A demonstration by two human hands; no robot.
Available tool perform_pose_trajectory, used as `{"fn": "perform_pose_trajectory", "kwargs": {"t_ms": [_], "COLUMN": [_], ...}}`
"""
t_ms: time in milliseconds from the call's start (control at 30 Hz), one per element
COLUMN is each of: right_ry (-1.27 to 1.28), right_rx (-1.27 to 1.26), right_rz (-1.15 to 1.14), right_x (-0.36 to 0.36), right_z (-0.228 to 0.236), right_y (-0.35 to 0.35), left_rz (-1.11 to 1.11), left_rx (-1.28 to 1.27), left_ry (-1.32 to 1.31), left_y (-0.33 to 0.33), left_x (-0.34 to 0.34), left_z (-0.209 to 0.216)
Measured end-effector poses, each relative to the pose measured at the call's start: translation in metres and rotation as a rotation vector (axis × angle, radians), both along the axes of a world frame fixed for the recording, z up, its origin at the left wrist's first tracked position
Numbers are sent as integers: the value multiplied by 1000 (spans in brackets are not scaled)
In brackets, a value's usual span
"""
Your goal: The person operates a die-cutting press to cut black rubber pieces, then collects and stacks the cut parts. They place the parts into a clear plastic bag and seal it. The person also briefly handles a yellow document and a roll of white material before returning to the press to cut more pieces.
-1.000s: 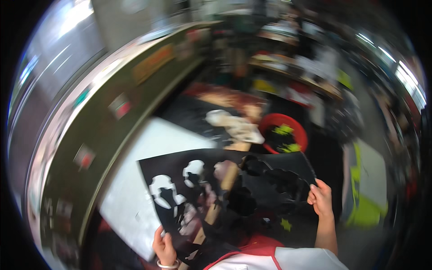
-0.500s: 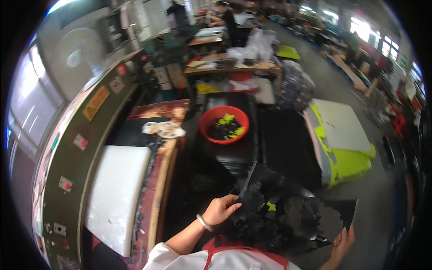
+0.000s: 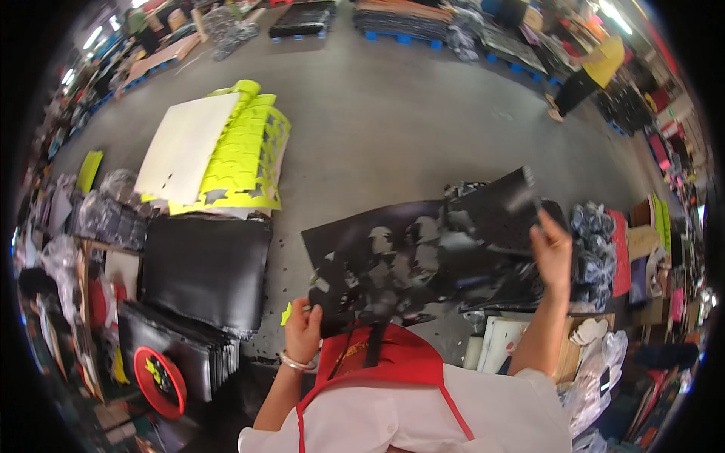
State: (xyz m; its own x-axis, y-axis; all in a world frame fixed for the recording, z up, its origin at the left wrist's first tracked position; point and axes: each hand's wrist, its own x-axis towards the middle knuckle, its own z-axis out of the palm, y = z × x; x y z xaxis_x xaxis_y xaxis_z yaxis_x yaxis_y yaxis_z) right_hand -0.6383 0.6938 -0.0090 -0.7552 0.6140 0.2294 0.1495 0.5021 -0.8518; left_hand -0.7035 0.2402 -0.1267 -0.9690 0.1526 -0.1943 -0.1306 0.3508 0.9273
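A thin black sheet (image 3: 351,241) riddled with ragged cut-out holes stretches across in front of my red apron (image 3: 377,355). My left hand (image 3: 303,332) is closed on its near left corner, and my right hand (image 3: 551,249) grips its right end, which is raised and tilted. Grey floor shows through several of the holes. Beside my left hand is a small yellow-green scrap (image 3: 286,313); whether it touches the hand or the sheet I cannot tell.
On the left are a stack of black sheets (image 3: 208,272), a red bowl (image 3: 181,385) holding yellow-green and black scraps, and a pile of cut yellow-green sheets (image 3: 242,162) under a white board (image 3: 189,143). A person (image 3: 596,72) in yellow is at the far right.
My view has swung to the right, so the bowl and stacks now appear at the left. Both hands still hold the black sheet, whose right end is now higher.
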Motion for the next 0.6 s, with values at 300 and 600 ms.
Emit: {"fn": "perform_pose_trajectory", "kwargs": {"t_ms": [300, 600], "right_ry": [223, 366], "right_rx": [95, -275], "right_rz": [-368, -1046], "right_x": [-25, 87], "right_z": [87, -11], "right_y": [82, 41], "left_rz": [-207, -550], "left_rx": [330, 308], "left_ry": [185, 432], "left_y": [130, 279], "left_x": [-142, -284], "left_z": [14, 25]}}
